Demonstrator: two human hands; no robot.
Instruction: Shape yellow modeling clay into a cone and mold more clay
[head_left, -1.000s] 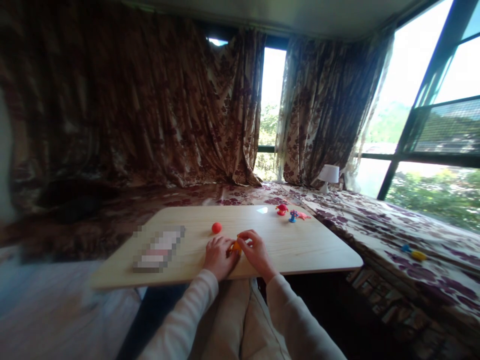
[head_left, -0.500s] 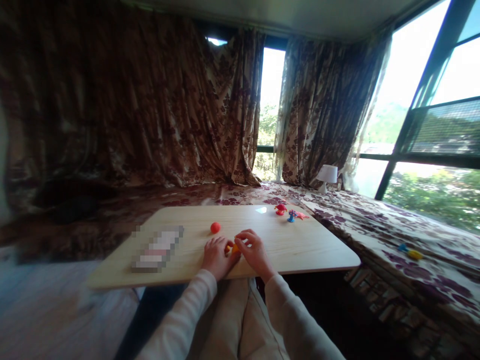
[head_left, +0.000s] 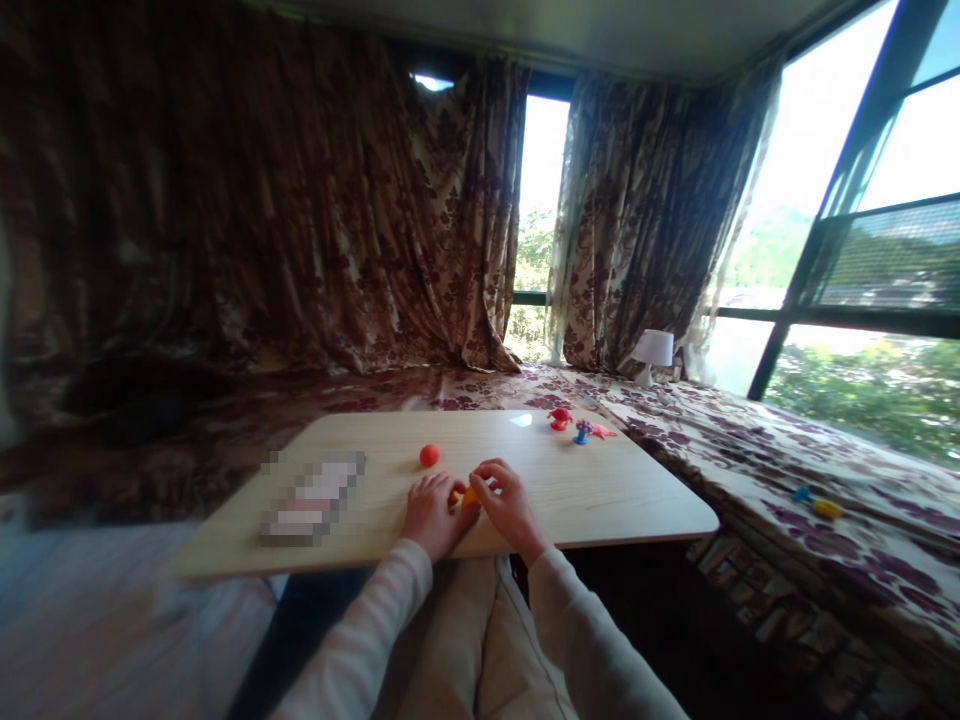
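Note:
Near the front edge of a pale wooden table (head_left: 600,500), both my hands close around a small orange-yellow piece (head_left: 470,496). My left hand (head_left: 433,514) curls about its left side, fingers bent over it. From the right, my right hand (head_left: 510,498) pinches it between thumb and fingertips. Most of the piece is covered by fingers, so its kind cannot be made out. A red ball (head_left: 429,456) lies on the table just beyond my left hand.
At the table's far right stand a red toy figure (head_left: 559,419), a blue one (head_left: 583,431) and a pinkish-red one (head_left: 603,431). A blurred-out flat item (head_left: 311,500) lies on the left. A blue-and-yellow object (head_left: 826,509) rests on the flowered cover; a white lamp (head_left: 654,350) stands behind.

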